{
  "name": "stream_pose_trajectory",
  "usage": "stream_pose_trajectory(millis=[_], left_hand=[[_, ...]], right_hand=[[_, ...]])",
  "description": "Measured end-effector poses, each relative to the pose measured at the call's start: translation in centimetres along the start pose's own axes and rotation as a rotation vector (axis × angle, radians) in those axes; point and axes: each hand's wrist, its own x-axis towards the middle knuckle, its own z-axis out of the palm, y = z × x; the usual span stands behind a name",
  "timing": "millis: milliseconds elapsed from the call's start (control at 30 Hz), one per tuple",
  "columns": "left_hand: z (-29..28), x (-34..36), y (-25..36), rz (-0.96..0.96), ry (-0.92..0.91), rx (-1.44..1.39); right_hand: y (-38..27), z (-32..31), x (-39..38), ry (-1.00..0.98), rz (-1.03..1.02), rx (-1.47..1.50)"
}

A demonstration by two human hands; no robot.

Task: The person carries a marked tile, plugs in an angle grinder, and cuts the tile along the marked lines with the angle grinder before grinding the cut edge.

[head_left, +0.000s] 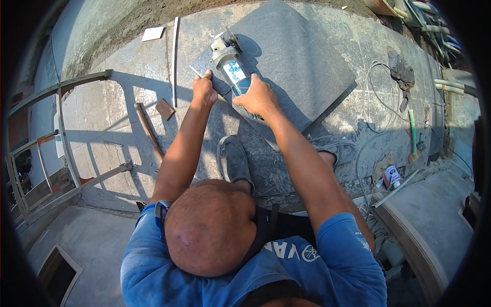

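The right-hand grip (pixel 260 97) is clamped around the angle grinder (pixel 234 70), which sits over the left edge of the dark slab (pixel 307 66). The left-hand grip (pixel 204 91) meets that edge; whether it closes there, I cannot tell. A narrow band of floor (pixel 190 43) separates it from the white strip (pixel 175 61); wider floor extends beyond the slab's right corner.

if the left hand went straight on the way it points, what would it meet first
The left hand would first meet the grey slab's left corner, which it seems to touch; then likely the angle grinder, though depth is unclear.
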Motion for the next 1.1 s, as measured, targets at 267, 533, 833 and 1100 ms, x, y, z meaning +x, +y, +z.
stream_pose_trajectory(millis=[267, 533, 833, 1100], left_hand=[[-0.4, 0.6, -0.4, 0.001, -0.020, -0.020], [-0.8, 1.0, -0.3, 0.012, -0.021, -0.029], [-0.6, 0.8, -0.3, 0.015, -0.011, -0.010], [-0.8, 1.3, -0.7, -0.003, -0.013, -0.031]], right_hand=[[0.7, 0.3, -0.1, 0.000, -0.007, 0.018], [0.6, 0.6, -0.8, 0.073, -0.035, -0.001], [1.2, 0.9, -0.9, 0.092, -0.041, -0.009], [1.5, 0.8, -1.2, 0.077, -0.035, -0.009]])
